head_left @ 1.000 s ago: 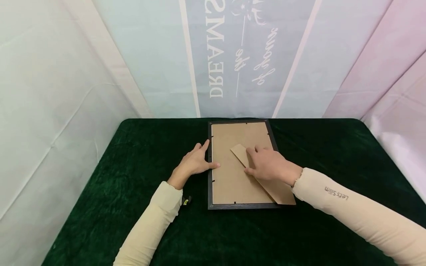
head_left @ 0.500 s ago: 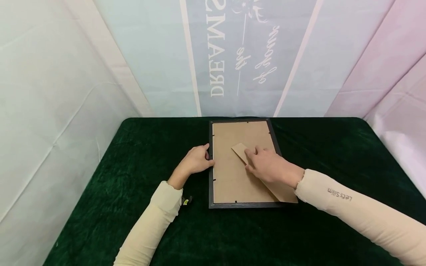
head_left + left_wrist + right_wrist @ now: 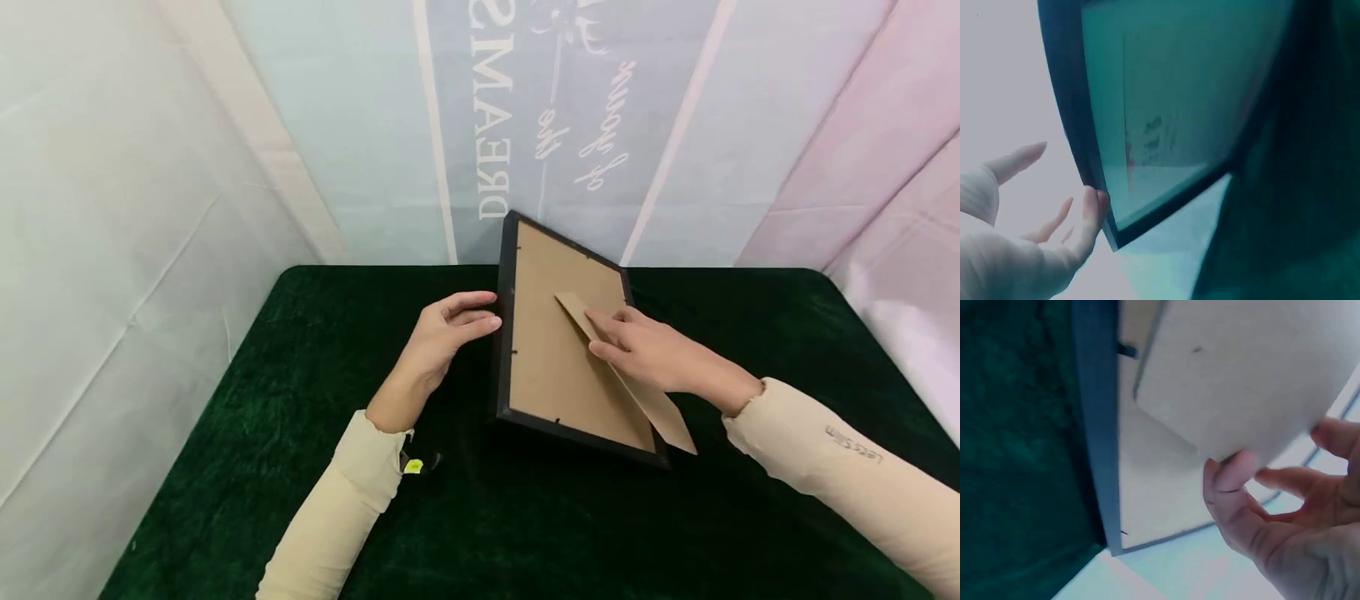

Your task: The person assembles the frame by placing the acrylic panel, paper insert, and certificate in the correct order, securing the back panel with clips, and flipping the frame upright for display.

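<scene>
A black picture frame (image 3: 504, 333) stands tilted on the green cloth, its left side raised and its brown backing board (image 3: 543, 358) toward the head camera. My left hand (image 3: 442, 337) touches the raised left edge with its fingertips; in the left wrist view the thumb is apart from the frame, and the glazed front (image 3: 1179, 94) shows a print too blurred to read. My right hand (image 3: 660, 354) pinches the brown easel stand (image 3: 663, 417) on the frame's back. In the right wrist view the fingertips hold the lifted stand's edge (image 3: 1247, 381).
Dark green cloth (image 3: 337, 350) covers the table. Behind it hangs a pale blue banner (image 3: 375, 167) with mirrored lettering. White fabric (image 3: 112, 250) hangs at the left. A small black item with a yellow-green tag (image 3: 413, 467) is at my left wrist.
The frame lay flat and now tilts, its left side up. My left hand rose with that edge, fingers straighter. My right hand moved right, still holding the stand.
</scene>
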A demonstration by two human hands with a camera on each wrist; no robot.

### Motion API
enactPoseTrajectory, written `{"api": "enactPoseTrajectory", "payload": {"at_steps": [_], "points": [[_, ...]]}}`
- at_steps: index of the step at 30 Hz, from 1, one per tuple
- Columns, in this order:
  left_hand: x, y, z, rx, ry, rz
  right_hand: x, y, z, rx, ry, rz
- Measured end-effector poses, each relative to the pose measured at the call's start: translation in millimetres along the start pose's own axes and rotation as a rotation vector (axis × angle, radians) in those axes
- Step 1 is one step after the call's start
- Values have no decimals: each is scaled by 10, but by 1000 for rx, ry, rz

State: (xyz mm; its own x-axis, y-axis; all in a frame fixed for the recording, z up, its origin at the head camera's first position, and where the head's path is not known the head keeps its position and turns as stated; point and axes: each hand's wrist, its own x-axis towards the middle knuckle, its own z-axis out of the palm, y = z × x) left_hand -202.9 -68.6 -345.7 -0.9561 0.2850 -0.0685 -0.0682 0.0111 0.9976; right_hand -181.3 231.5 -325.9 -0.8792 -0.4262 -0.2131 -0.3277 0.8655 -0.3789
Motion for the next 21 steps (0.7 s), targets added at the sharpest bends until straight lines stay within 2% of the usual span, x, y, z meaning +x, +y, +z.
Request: {"api": "enactPoseTrajectory", "payload": {"at_steps": [2,4,7,9,10,12,14,16,21], "points": [[-83,94,1,-21,-85,30,-15,37,0,53,18,-1],[-195,197,1,25,-209,42,-26,71,16,99,40,-8],[-420,357,68,179,-380,40,-47,111,61,159,79,-5],[-572,431,174,331,-409,82,-61,126,97,188,106,-1],[-631,444,245,403,-384,113,-67,130,117,198,120,1],[-708,445,381,514,-290,179,-73,132,150,210,147,0],[-734,421,464,567,-194,253,-80,139,167,221,177,-8],[-723,391,491,559,-127,304,-87,147,175,242,201,-16],[-682,371,432,503,-59,382,-111,157,175,336,221,-32]]}}
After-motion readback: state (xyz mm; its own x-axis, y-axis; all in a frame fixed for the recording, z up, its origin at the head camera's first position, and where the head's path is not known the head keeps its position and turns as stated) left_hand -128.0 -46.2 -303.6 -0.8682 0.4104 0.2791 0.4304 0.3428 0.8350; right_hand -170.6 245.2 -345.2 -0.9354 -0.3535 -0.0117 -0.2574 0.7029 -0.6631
